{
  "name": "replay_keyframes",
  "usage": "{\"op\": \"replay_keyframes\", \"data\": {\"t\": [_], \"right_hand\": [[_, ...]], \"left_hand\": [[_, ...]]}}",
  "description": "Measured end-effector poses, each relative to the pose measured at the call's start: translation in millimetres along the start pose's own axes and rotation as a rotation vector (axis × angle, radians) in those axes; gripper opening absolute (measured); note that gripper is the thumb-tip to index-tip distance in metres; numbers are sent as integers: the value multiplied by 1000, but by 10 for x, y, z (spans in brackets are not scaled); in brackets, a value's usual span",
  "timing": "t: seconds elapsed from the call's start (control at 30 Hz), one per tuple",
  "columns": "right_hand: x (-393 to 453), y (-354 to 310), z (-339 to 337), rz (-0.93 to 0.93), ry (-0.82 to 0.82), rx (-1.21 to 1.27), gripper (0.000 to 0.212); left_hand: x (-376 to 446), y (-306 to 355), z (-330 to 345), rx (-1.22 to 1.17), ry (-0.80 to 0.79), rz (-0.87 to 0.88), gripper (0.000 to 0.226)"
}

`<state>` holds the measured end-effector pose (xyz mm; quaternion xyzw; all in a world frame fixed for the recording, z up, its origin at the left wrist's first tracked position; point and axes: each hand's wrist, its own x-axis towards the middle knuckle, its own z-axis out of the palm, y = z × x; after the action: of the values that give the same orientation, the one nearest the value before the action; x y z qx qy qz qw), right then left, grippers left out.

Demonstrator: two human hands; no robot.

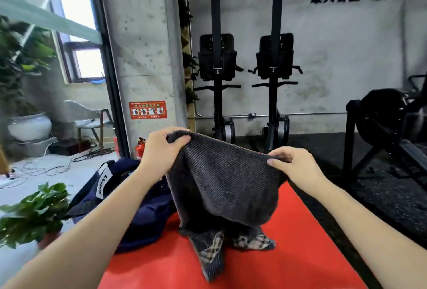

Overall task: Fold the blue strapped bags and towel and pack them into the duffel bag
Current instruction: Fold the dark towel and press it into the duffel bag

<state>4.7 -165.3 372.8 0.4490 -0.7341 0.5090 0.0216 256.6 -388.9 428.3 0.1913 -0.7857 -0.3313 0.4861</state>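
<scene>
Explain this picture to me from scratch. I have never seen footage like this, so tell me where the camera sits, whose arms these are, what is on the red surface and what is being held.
There is no machine here. A person wears one wide-angle camera on the head, looking forward and down, so the two bare arms reaching in from the bottom are that person's own. The left hand and the right hand each pinch the top edge of a dark grey towel and hold it up. Its lower end, with a checked trim, rests crumpled on a red mat. To the left, partly on the mat, lies a navy duffel bag with a white label. Beyond it stand a potted plant and a red fire extinguisher. Black gym machines stand against the back wall.
</scene>
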Motion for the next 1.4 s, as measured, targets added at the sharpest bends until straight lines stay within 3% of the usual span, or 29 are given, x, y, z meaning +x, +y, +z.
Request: {"op": "replay_keyframes", "data": {"t": [0.27,0.33,0.6,0.93,1.17,1.4], "right_hand": [[73,-1146,-837,-171,203,-130,14],[101,-1408,-1018,-210,221,-191,5],[156,-2309,-1725,-314,315,-387,5],[-11,-3300,-2359,-438,431,-408,9],[-64,-3671,-2568,-492,407,-419,9],[125,-3449,-2447,-438,358,-407,12]], "left_hand": [[235,1017,-507,-40,50,86,13],[308,1235,-603,-40,75,111,14],[495,2114,-1015,6,190,256,18],[483,3038,-1594,-52,242,400,11],[479,3256,-1813,-138,198,428,11],[667,2927,-1576,-112,172,389,13]]}}
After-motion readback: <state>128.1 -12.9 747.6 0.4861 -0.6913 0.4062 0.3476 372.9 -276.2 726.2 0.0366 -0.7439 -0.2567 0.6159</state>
